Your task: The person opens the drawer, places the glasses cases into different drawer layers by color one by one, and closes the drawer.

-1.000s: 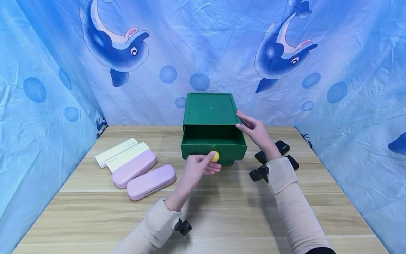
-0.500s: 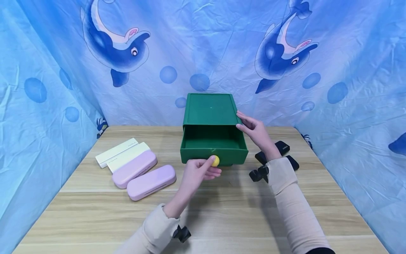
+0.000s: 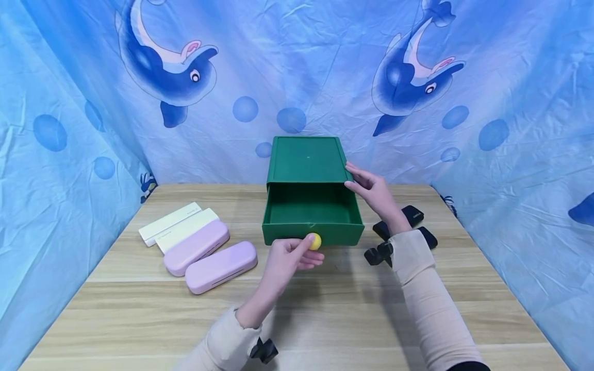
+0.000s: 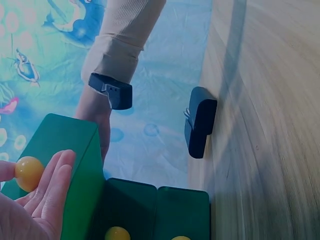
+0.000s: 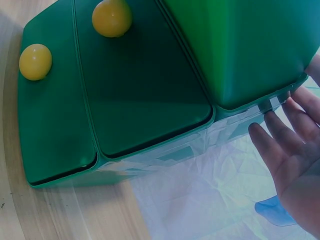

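A green drawer cabinet (image 3: 307,159) stands at the back of the table, its top drawer (image 3: 341,234) pulled far out. The inside of that drawer shows bare green walls. My left hand (image 3: 287,260) pinches the drawer's round yellow knob (image 3: 315,241) between thumb and fingers; the left wrist view shows the same knob (image 4: 29,173) held. On the cabinet's right side, near the top front edge, my right hand (image 3: 373,193) rests with fingers extended. Below, two closed drawers (image 5: 145,110) with yellow knobs (image 5: 112,18) show in the right wrist view.
Two pale pink cases (image 3: 221,267) and two white boxes (image 3: 171,222) lie on the left of the wooden table (image 3: 334,319). Black cases (image 3: 428,237) lie on the right, partly behind my right forearm. A blue dolphin-print curtain (image 3: 297,67) surrounds the table.
The top drawer has slid further out toward me, with my left hand drawing back on its knob. My right hand has stayed in place on the cabinet.
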The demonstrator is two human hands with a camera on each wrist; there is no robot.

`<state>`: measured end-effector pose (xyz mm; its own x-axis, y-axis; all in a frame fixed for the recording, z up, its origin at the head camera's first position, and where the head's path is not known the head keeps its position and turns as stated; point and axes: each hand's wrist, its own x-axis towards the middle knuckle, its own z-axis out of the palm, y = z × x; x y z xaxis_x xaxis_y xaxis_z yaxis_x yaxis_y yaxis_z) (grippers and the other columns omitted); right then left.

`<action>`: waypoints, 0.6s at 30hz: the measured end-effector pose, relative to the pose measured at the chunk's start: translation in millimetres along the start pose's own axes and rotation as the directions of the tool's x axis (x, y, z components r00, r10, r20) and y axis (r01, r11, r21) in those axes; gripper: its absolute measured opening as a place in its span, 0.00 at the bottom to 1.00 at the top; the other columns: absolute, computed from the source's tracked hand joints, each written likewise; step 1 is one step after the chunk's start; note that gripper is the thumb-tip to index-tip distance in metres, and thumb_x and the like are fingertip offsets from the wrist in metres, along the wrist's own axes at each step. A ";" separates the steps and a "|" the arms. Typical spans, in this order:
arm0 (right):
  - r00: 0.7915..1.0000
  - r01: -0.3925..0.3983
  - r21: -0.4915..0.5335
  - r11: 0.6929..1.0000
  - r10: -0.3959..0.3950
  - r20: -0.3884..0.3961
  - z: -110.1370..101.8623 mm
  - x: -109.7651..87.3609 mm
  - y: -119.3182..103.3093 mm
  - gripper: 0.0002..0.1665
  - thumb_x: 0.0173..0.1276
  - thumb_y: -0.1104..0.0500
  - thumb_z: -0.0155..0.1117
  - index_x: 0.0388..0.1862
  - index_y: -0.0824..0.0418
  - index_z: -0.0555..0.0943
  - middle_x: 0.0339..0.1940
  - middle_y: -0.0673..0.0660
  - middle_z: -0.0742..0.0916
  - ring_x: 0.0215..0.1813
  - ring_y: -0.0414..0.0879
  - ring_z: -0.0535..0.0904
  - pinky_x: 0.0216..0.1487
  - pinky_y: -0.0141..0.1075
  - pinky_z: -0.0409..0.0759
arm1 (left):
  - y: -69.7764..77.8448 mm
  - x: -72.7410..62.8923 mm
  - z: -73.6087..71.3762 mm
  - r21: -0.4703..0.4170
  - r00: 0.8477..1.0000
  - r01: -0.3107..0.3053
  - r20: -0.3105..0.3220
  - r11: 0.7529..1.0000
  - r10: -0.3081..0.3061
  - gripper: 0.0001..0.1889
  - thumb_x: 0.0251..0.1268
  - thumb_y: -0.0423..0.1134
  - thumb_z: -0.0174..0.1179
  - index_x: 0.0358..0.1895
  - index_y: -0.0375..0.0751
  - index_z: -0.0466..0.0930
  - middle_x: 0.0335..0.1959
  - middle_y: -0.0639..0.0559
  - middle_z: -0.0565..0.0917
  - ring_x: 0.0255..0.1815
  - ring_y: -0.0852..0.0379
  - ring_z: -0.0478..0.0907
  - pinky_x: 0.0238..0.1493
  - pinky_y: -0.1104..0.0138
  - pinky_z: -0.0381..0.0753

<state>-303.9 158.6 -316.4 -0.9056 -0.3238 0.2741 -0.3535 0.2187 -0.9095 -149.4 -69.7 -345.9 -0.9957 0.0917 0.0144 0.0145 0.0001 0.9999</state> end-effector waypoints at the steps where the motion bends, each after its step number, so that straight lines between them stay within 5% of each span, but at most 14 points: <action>1: 1.000 0.002 0.001 1.000 -0.002 0.000 0.1 0.1 0.1 0.33 0.72 0.50 0.60 0.73 0.53 0.66 0.77 0.49 0.66 0.78 0.44 0.59 0.75 0.47 0.62 | 0.0 -0.9 0.0 -0.004 1.000 0.006 0.002 1.000 -0.006 0.24 0.68 0.51 0.59 0.40 0.28 0.84 0.32 0.34 0.88 0.33 0.49 0.89 0.36 0.63 0.87; 18: 1.000 0.001 0.011 1.000 -0.001 -0.004 1.1 1.6 0.0 0.33 0.71 0.50 0.60 0.73 0.53 0.66 0.77 0.49 0.66 0.78 0.44 0.59 0.74 0.48 0.63 | -0.5 -11.6 -4.0 0.008 0.998 0.039 0.043 0.999 -0.039 0.25 0.68 0.53 0.58 0.41 0.28 0.84 0.33 0.35 0.88 0.34 0.49 0.89 0.37 0.62 0.87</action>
<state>-305.1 157.1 -316.3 -0.9060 -0.3206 0.2764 -0.3521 0.2086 -0.9124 -138.2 -74.7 -346.5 -0.9907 0.1341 -0.0250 -0.0236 0.0120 0.9997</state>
